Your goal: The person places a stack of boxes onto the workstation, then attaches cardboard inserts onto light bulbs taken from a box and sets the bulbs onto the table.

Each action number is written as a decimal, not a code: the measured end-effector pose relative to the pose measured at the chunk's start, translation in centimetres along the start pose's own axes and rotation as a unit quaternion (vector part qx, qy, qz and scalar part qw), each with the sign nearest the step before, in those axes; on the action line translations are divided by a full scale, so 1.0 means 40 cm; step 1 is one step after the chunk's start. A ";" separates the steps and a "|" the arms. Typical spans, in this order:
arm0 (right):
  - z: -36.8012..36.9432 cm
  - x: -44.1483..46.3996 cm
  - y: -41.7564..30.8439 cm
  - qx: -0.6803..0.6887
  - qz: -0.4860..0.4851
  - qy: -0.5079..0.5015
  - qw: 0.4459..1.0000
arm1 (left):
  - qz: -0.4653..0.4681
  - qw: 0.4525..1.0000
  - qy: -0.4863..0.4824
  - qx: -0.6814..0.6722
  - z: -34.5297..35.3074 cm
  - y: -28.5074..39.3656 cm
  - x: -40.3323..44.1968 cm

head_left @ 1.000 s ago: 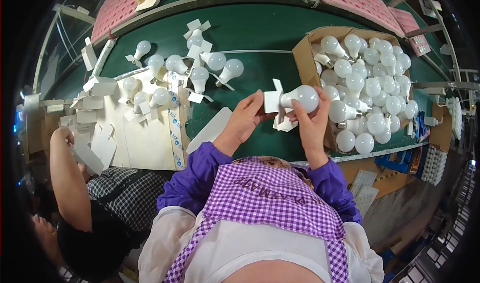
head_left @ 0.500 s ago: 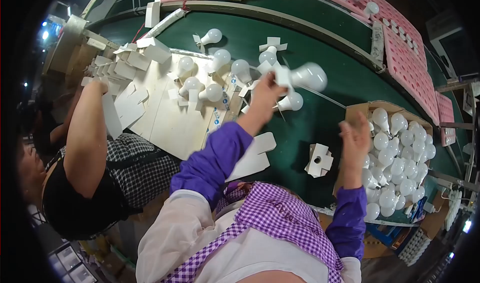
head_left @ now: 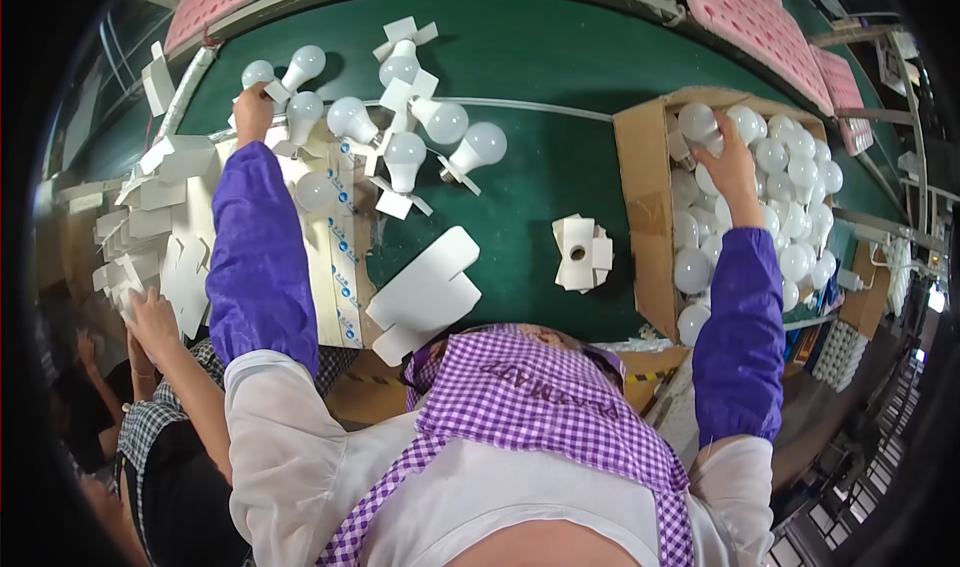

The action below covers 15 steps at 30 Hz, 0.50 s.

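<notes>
At the upper left, my left hand (head_left: 253, 112) is closed on the white card collar of a light bulb (head_left: 304, 65), beside other collared bulbs. Far to the right, my right hand (head_left: 731, 167) has its fingers round a bulb (head_left: 698, 123) in the open cardboard box (head_left: 650, 227), which holds several loose bulbs. Between the hands, a small stack of folded white card collars (head_left: 582, 255) with a round hole lies on the green table (head_left: 520, 207). Several bulbs with card collars stand or lie near the middle, one of them a bulb (head_left: 405, 161) above the flat white cards (head_left: 430, 289).
A co-worker's hand (head_left: 153, 322) is at the lower left, by a pile of folded white cards (head_left: 150, 202). A pale board (head_left: 340, 257) lies left of centre. Pink trays with holes (head_left: 750, 22) line the far side behind a metal rail.
My left hand has carried the collared bulb from the centre to the far left group. My right hand let go of that bulb, moved right and took hold of another in the box.
</notes>
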State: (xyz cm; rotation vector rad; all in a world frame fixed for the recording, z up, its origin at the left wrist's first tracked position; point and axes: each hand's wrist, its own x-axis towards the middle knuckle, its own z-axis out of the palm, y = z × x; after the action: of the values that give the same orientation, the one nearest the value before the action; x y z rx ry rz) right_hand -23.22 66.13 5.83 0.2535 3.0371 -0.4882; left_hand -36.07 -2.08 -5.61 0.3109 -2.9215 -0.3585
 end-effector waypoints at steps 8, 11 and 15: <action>0.053 0.031 0.021 -0.105 -0.096 0.090 0.986 | 0.030 0.933 -0.114 -0.339 -0.070 0.563 -0.383; 0.052 0.026 0.025 -0.050 -0.096 0.123 0.986 | 0.141 0.856 -0.317 -0.383 -0.101 0.844 -0.675; -0.063 -0.072 -0.061 0.032 -0.104 0.234 0.966 | 0.201 0.876 -0.319 -0.300 -0.030 0.938 -0.817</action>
State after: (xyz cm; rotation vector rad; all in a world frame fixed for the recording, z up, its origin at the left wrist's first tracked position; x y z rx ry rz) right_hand -20.85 64.20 9.18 0.0559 3.5369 -0.6177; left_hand -11.30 40.70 0.12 -0.6084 -3.1125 -1.4792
